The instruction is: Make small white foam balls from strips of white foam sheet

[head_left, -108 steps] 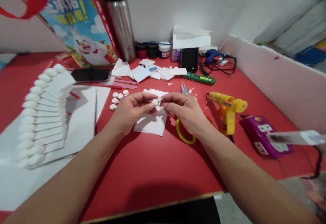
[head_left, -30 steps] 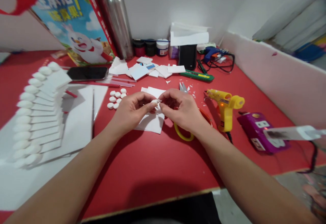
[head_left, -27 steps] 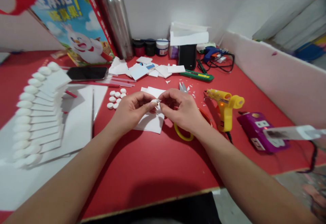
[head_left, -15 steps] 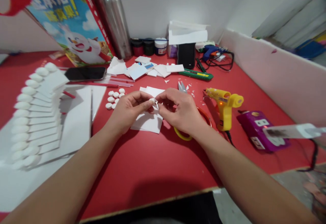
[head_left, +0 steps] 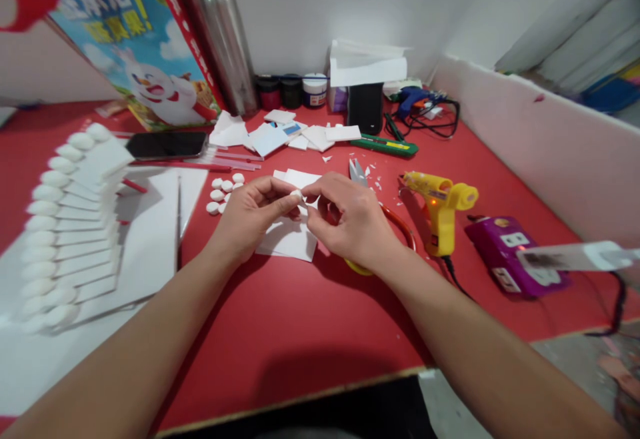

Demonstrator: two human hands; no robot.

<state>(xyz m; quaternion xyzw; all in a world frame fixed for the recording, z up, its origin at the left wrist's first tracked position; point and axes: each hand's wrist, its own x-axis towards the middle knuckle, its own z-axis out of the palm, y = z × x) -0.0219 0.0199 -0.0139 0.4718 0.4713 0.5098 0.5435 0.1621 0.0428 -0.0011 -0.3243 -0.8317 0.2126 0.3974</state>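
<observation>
Between the thumb and forefinger of my left hand (head_left: 250, 216) is a small white disc (head_left: 297, 194). My right hand (head_left: 350, 216) meets it from the other side, thumb and forefinger pinched at its edge; the fingertips partly hide that spot. Under both hands lie white card pieces (head_left: 287, 242). Several similar white discs (head_left: 217, 195) rest just left of my left hand. Scissors lie partly beneath my right hand, with their blades (head_left: 357, 171) beyond it and an orange-and-yellow handle (head_left: 406, 227) showing beside the wrist.
A row of white strips with rounded ends (head_left: 85, 226) stands on white board at left. Right are a yellow glue gun (head_left: 441, 216) and a purple power box (head_left: 515, 256). Behind lie a green cutter (head_left: 385, 144), card offcuts (head_left: 270, 138), a phone (head_left: 167, 145) and a steel bottle (head_left: 225, 39).
My fingers have shifted slightly on the white disc, and its rounded face now shows more plainly. The torn-looking white bit seen between the fingertips earlier is less visible.
</observation>
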